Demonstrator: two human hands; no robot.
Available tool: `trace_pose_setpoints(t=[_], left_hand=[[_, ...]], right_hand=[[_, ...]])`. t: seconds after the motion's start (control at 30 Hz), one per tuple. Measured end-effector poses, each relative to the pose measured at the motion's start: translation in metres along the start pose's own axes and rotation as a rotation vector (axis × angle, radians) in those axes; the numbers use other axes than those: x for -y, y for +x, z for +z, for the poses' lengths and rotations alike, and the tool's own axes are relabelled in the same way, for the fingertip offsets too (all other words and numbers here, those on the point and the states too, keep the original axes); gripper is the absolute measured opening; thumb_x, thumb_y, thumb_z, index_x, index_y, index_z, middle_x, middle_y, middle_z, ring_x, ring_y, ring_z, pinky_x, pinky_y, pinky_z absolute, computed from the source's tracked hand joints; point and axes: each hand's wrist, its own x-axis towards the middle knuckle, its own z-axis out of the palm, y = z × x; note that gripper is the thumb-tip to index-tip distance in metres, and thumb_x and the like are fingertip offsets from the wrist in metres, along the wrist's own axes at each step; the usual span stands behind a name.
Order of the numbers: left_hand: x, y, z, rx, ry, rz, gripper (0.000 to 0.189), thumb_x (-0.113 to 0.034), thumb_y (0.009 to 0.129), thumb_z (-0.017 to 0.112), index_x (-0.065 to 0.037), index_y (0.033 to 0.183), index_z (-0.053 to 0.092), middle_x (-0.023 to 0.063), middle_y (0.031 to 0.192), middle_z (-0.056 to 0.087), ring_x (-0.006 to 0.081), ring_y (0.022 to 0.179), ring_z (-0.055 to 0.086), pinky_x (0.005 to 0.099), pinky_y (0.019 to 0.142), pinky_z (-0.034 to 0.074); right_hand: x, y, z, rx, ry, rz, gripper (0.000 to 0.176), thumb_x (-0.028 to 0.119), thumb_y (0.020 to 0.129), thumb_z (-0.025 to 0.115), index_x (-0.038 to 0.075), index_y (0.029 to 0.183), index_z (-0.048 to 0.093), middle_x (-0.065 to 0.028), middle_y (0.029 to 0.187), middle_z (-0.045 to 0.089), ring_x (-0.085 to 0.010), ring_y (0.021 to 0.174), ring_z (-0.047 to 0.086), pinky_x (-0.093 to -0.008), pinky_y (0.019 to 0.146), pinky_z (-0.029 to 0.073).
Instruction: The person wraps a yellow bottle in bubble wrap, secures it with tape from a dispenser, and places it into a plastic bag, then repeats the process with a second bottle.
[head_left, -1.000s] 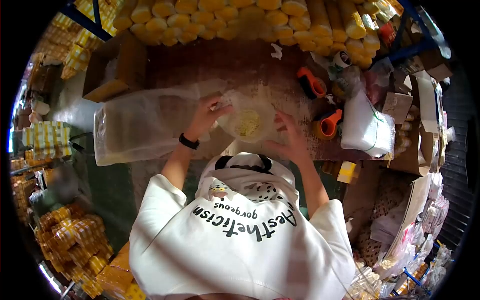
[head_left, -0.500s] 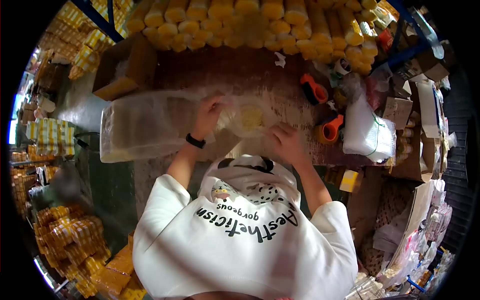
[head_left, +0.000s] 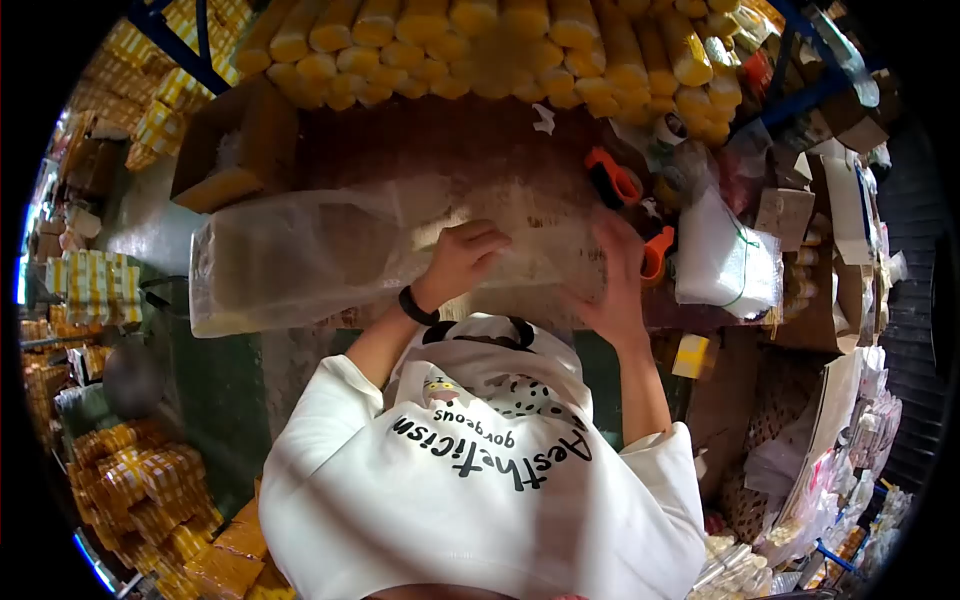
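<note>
A long sheet of clear plastic wrap (head_left: 320,240) stretches from the left end of the worktable to between my hands. My left hand (head_left: 468,255), with a black band on its wrist, rests over the wrap; its fingers are curled together, and what they hold is too small to make out. At the right end of the wrap is my right hand (head_left: 615,280), its thumb and fingers spread apart, somewhat blurred.
Yellow rolls (head_left: 420,50) are stacked along the back. An open cardboard box (head_left: 240,150) stands back left. Two orange tape dispensers (head_left: 612,180) and a bundle of bubble wrap (head_left: 730,255) lie at the right.
The round yellowish thing between my hands has gone from sight. My left hand has moved right and closed; my right hand has shifted right, its fingers spreading. The view has shifted slightly.
</note>
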Motion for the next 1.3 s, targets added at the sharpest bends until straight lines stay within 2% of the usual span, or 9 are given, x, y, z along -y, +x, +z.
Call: trace_pose_setpoints(t=[0.2,0.37,0.5,0.6,0.8,1.0,1.1,1.2,1.3], left_hand=[[0.001,0.007,0.022,0.125,-0.004,0.001,0.016,-0.003,0.071,0.065,-0.008,0.086,0.064,0.0079,0.077,0.06,0.0253,0.066,0.06,0.0325,0.054,0.048],[0.024,-0.014,-0.004,0.146,0.028,-0.098,0.023,-0.019,0.077,0.067,-0.008,0.096,0.06,0.0054,0.093,0.061,0.0238,0.083,0.061,0.0356,0.069,0.05],[0.078,-0.08,-0.034,0.57,0.401,-0.126,0.027,-0.024,0.077,0.066,-0.009,0.099,0.059,0.0048,0.105,0.059,0.0218,0.096,0.059,0.0368,0.079,0.049],[0.095,-0.109,-0.033,0.615,0.446,-0.127,0.022,-0.024,0.079,0.063,-0.011,0.097,0.06,0.0048,0.103,0.06,0.0217,0.097,0.059,0.0361,0.08,0.049],[0.083,-0.098,-0.015,0.603,0.344,-0.053,0.017,-0.02,0.078,0.061,-0.014,0.094,0.061,0.0047,0.095,0.064,0.0235,0.088,0.062,0.0364,0.075,0.051],[0.086,-0.092,-0.017,0.651,0.293,-0.058,0.024,-0.012,0.078,0.063,-0.008,0.101,0.064,0.0096,0.101,0.066,0.026,0.089,0.063,0.0371,0.076,0.053],[0.099,-0.095,-0.011,0.619,0.23,-0.073,0.02,-0.015,0.082,0.063,-0.007,0.1,0.065,0.0107,0.098,0.067,0.026,0.085,0.064,0.0371,0.073,0.053],[0.098,-0.096,-0.01,0.58,0.168,-0.139,0.015,-0.017,0.084,0.06,-0.007,0.095,0.063,0.0114,0.089,0.067,0.0269,0.078,0.064,0.0375,0.069,0.053],[0.096,-0.098,-0.006,0.577,0.097,-0.284,0.01,-0.016,0.083,0.059,-0.007,0.084,0.059,0.0125,0.075,0.065,0.0293,0.072,0.064,0.0397,0.065,0.05]], right_hand=[[-0.048,0.008,0.059,0.434,-0.003,-0.101,0.029,0.008,0.062,0.073,0.007,0.089,0.062,-0.0114,0.095,0.059,-0.0316,0.095,0.056,-0.0433,0.093,0.04],[-0.078,-0.008,0.061,0.282,0.126,-0.076,0.022,-0.007,0.063,0.07,0.004,0.079,0.06,-0.0119,0.077,0.059,-0.0319,0.08,0.058,-0.0432,0.078,0.046],[-0.11,-0.022,0.048,0.217,0.121,-0.16,0.021,-0.01,0.066,0.066,0.004,0.081,0.061,-0.0096,0.075,0.061,-0.028,0.072,0.059,-0.0381,0.074,0.048],[-0.147,-0.048,0.039,0.267,0.132,-0.101,0.007,0.0,0.072,0.067,0.002,0.075,0.061,-0.0096,0.082,0.063,-0.0279,0.075,0.06,-0.0379,0.083,0.048],[-0.174,-0.106,0.032,0.463,0.169,0.423,0.018,0.006,0.078,0.067,0.005,0.095,0.062,-0.0091,0.086,0.062,-0.0262,0.08,0.062,-0.0382,0.074,0.048],[-0.085,-0.054,0.037,0.416,-0.206,-0.078,0.044,0.018,0.071,0.071,0.007,0.111,0.056,-0.0123,0.114,0.054,-0.0296,0.096,0.057,-0.0406,0.078,0.048],[-0.096,-0.071,0.074,0.467,-0.323,-0.262,0.038,0.017,0.068,0.069,0.006,0.102,0.056,-0.0138,0.111,0.058,-0.0286,0.098,0.059,-0.0394,0.079,0.049],[-0.123,-0.073,0.088,0.996,-0.271,-0.149,0.031,0.017,0.073,0.066,0.005,0.099,0.054,-0.0156,0.097,0.062,-0.0304,0.091,0.061,-0.0392,0.076,0.051],[-0.138,-0.071,0.082,0.927,0.119,0.234,0.022,0.018,0.079,0.061,0.003,0.094,0.055,-0.0169,0.078,0.062,-0.0328,0.075,0.062,-0.0402,0.066,0.051]])
